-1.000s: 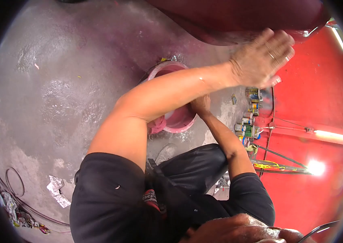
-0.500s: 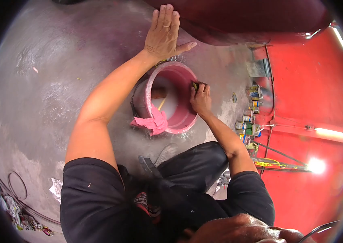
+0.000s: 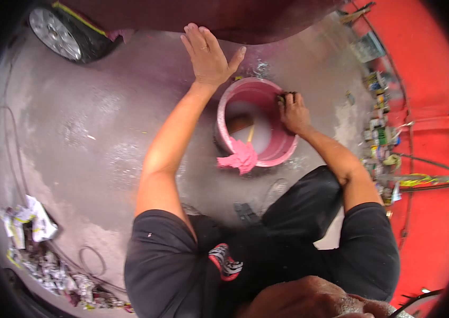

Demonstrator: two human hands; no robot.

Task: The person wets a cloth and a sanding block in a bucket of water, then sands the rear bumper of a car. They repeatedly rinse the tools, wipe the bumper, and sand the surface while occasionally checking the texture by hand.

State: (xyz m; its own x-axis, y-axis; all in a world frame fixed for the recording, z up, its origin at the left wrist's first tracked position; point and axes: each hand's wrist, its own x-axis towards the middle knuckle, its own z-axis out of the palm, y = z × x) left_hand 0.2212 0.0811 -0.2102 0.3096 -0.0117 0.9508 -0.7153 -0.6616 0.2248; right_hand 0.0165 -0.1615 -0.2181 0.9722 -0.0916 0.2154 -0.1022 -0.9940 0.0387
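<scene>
My left hand (image 3: 209, 62) is open, fingers stretched and thumb spread, with its fingertips overlapping the lower edge of a dark red car body (image 3: 267, 18). A pink bucket (image 3: 283, 153) stands on the wet floor in front of me, holding cloudy liquid (image 3: 260, 139). My right hand (image 3: 294, 114) is closed at the bucket's right rim, around a small dark-green piece whose kind I cannot tell. Inside the bucket lie a brown block (image 3: 239, 123) and a thin pale stick (image 3: 251, 132). A wet pink rag (image 3: 239, 157) hangs over the near rim.
A car wheel (image 3: 57, 34) is at the upper left. Several cans (image 3: 378, 135) line the foot of the red wall (image 3: 436, 212) on the right. Crumpled masking paper (image 3: 49, 270) and a hose (image 3: 92, 259) lie at the lower left. The grey floor (image 3: 97, 116) has wet patches.
The view has turned left, bringing the wheel and more crumpled paper into sight, so the bucket appears farther right. My left hand stays spread at the car body; my right stays at the bucket rim.
</scene>
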